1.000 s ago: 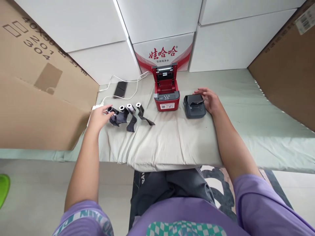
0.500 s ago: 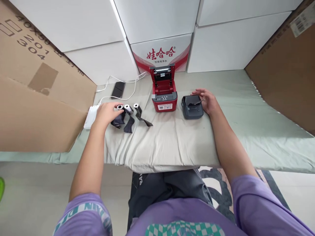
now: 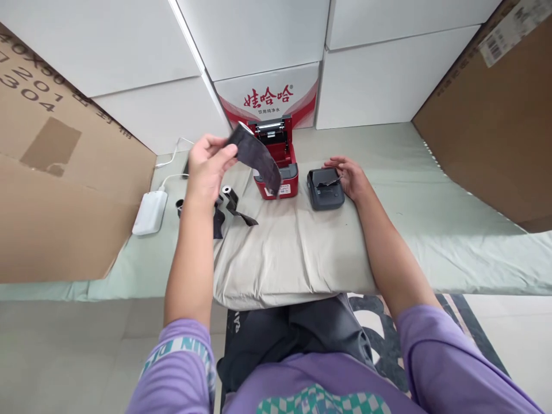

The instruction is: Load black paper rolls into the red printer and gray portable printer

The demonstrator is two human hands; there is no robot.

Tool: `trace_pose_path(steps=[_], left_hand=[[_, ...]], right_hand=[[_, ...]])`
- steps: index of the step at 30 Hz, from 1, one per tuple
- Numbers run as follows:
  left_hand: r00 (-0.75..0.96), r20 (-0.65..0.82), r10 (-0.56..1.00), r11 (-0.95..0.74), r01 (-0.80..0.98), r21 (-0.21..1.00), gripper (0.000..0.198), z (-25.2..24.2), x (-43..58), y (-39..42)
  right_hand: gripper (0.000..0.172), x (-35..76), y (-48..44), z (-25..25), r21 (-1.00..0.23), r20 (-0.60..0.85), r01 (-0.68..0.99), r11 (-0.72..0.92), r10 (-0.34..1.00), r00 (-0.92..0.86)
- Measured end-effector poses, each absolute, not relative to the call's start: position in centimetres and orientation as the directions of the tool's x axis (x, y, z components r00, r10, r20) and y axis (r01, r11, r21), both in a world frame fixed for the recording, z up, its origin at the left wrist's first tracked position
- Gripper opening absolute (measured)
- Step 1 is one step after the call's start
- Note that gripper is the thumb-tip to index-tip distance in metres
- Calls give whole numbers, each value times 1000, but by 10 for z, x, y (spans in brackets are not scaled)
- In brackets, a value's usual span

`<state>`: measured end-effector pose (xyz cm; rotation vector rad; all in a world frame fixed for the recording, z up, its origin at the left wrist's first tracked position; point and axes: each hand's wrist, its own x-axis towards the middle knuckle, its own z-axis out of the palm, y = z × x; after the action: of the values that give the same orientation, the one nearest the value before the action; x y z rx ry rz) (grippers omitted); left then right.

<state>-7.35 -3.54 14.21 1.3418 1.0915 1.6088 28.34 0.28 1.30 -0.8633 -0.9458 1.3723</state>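
Note:
My left hand [image 3: 210, 167] is raised, pinching a roll of black label paper [image 3: 257, 156] by its near end. Its loose strip curls down to the right, in front of a red label printer [image 3: 288, 188] whose lid stands up. My right hand [image 3: 354, 179] rests around the right and back side of a dark grey label printer [image 3: 326, 199]. A piece of black paper sticks out of that printer's top. Below my left hand, a black paper roll [image 3: 231, 198] with a white core lies on the cloth. Other rolls are partly hidden behind my left forearm.
A white power bank [image 3: 150, 213] with a white cable [image 3: 175, 150] lies on the left. A phone is mostly hidden behind my left hand. White boxes [image 3: 366, 86] line the back, and large cardboard boxes [image 3: 56, 195] stand at both sides of the cloth-covered surface [image 3: 297, 253].
My left hand has lifted a black paper roll off the cloth and carried it up and right, toward the red printer. My right hand stays at the dark printer. The view has shifted slightly.

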Motion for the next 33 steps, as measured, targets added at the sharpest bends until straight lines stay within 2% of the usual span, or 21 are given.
trace_pose_path(steps=[4,7,10,14,17,20,22,25,27,30,31,33], left_hand=[[36,373,927,-365,312,877,33,119,-54,11],[182,310,933,-358,542,760,29,107,-47,35],[245,251,936,-350,699,623,26,104,-40,45],[325,247,913,-406,788,463,24,111,-32,47],[405,182,896,-443,799,406,28,113,-31,50],[385,123,915,-403,843,355,12,109,-33,61],[334,99,937,-347,873,343,5,105,-33,69],[342,71,937,-340,847,408,11,103,-36,71],[354,133,926,-369,774,514,9,107,-38,63],[223,373,900,-428,603,673,13,117,-39,41],[151,469,870,-465,566,681,18,122,-38,35],[73,621,781,-543,570,617,24,130,-34,28]], right_hand=[[30,284,3,13,-920,36,-392,21,999,-32],[30,284,3,14,-920,31,-391,14,999,-38],[31,285,4,14,-918,25,-395,2,998,-52],[31,285,3,15,-920,19,-393,-3,998,-51],[31,284,3,16,-921,21,-390,1,999,-47],[30,283,2,17,-916,21,-401,0,999,-49],[29,283,2,17,-917,19,-398,-1,999,-47],[30,283,1,17,-922,16,-387,-3,999,-44],[31,283,1,17,-921,15,-390,-4,999,-47],[31,283,2,15,-916,17,-402,-4,999,-49],[31,283,3,15,-914,18,-406,-3,999,-49],[30,284,4,14,-909,22,-417,-1,998,-50]])
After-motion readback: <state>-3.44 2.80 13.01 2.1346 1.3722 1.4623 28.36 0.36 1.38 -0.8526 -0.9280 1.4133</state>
